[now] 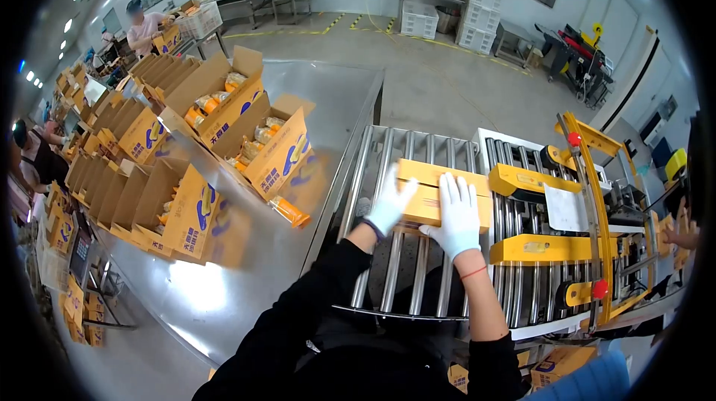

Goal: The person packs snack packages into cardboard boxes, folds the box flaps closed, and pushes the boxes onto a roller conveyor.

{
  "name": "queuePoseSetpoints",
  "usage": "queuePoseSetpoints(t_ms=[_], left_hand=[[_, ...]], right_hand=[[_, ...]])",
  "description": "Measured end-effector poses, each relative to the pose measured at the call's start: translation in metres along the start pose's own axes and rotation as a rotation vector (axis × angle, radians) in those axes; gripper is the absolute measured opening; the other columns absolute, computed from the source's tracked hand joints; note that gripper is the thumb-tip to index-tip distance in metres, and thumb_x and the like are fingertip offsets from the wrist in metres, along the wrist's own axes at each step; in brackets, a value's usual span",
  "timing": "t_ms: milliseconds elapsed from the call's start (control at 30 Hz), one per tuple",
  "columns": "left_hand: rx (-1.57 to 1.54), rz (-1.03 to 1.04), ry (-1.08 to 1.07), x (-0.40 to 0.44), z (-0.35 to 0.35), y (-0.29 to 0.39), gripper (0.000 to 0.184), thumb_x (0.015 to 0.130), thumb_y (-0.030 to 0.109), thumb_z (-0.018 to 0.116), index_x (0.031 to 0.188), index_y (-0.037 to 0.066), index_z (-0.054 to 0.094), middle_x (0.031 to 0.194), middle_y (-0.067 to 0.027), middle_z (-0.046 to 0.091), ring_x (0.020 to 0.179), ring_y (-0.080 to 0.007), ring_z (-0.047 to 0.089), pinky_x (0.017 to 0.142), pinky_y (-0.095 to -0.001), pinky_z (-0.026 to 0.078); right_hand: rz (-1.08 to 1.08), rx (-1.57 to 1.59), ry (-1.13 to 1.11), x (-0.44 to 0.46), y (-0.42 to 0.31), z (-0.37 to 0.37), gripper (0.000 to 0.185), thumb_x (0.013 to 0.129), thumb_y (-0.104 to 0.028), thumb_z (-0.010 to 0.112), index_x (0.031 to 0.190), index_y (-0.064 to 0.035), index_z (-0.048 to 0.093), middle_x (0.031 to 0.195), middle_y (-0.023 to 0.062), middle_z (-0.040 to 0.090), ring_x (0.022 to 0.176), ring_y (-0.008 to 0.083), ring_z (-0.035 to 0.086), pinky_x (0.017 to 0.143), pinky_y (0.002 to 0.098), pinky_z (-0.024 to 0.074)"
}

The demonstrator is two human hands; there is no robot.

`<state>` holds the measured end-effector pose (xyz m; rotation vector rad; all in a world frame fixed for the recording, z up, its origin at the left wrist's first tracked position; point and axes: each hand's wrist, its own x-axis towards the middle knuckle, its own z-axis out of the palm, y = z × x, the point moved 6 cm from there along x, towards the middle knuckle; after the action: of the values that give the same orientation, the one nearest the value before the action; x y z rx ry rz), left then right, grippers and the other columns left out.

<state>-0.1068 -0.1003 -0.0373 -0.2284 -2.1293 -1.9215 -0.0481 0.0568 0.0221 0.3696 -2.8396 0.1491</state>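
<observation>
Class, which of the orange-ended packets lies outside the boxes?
The single packet lying on the bare metal table, beside an open box. The other packets that can be seen sit inside open boxes.

Through the head view I have the gloved left hand (389,205) against the left end of a closed cardboard carton (429,196), and the gloved right hand (457,214) laid over its top, fingers extended. The carton sits on a roller conveyor (421,263) — just beside the yellow guides of a carton-sealing machine (552,248), where I see a white sheet (564,208). On my left, a steel table (328,95) bears rows of open cartons (186,211), some holding orange-and-clear packets (212,102); one orange packet (289,212) lies outside them — on bare metal.
</observation>
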Motion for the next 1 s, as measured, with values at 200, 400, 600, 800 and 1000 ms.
queuePoseSetpoints(t_ms=[200, 400, 600, 800, 1000], left_hand=[[0.105, -0.135, -0.741, -0.071, -0.003, -0.022, 0.049, 0.104, 0.04, 0.06, 0.133, 0.001, 0.061, 0.13, -0.0156, 0.066, 0.122, -0.0303, 0.063, 0.105, -0.0401, 0.049], [1.524, 0.192, -0.246, -0.049, -0.223, -0.047, 0.069, 0.082, 0.006, 0.068, 0.148, 0.006, 0.047, 0.152, -0.0153, 0.047, 0.145, -0.0341, 0.041, 0.115, -0.0485, 0.039], [1.501, -0.131, -0.669, -0.087, -0.249, -0.022, 0.044, 0.09, 0.01, 0.062, 0.134, 0.017, 0.061, 0.141, -0.0066, 0.058, 0.135, -0.0277, 0.053, 0.091, -0.0399, 0.055], [1.812, 0.401, 0.692, -0.039, -0.37, 0.145, 0.063, 0.089, 0.018, 0.069, 0.145, -0.002, 0.046, 0.149, -0.0255, 0.048, 0.137, -0.0385, 0.049, 0.113, -0.046, 0.04], [1.345, 0.469, 0.291, -0.018, -0.357, 0.125, 0.048, 0.091, 0.02, 0.071, 0.134, 0.001, 0.059, 0.126, -0.0205, 0.065, 0.119, -0.0405, 0.06, 0.104, -0.0472, 0.049]], right_hand=[[0.1, -0.09, 0.073, -0.004, 0.054, -0.001, 0.09, 0.085, -0.041, 0.076, 0.155, 0.0015, 0.037, 0.157, 0.0211, 0.042, 0.149, 0.038, 0.034, 0.128, 0.0502, 0.0189], [0.251, -0.072, 0.195, -0.024, 0.108, 0.007, 0.079, 0.083, -0.016, 0.069, 0.154, 0.001, 0.039, 0.154, 0.0237, 0.045, 0.146, 0.0402, 0.038, 0.126, 0.0496, 0.0232], [0.233, -0.193, 0.245, -0.06, 0.106, 0.003, 0.057, 0.083, -0.004, 0.066, 0.139, -0.0028, 0.059, 0.153, 0.0184, 0.049, 0.148, 0.0348, 0.039, 0.125, 0.048, 0.0258], [0.23, 0.784, 0.098, -0.118, 0.081, 0.032, 0.03, 0.093, 0.002, 0.06, 0.121, -0.0004, 0.07, 0.132, 0.0163, 0.067, 0.13, 0.0304, 0.06, 0.113, 0.0378, 0.0433], [0.204, 0.947, 0.148, -0.112, 0.046, 0.01, 0.026, 0.095, 0.002, 0.06, 0.117, -0.0003, 0.073, 0.12, 0.0141, 0.073, 0.116, 0.0274, 0.069, 0.105, 0.035, 0.0501]])
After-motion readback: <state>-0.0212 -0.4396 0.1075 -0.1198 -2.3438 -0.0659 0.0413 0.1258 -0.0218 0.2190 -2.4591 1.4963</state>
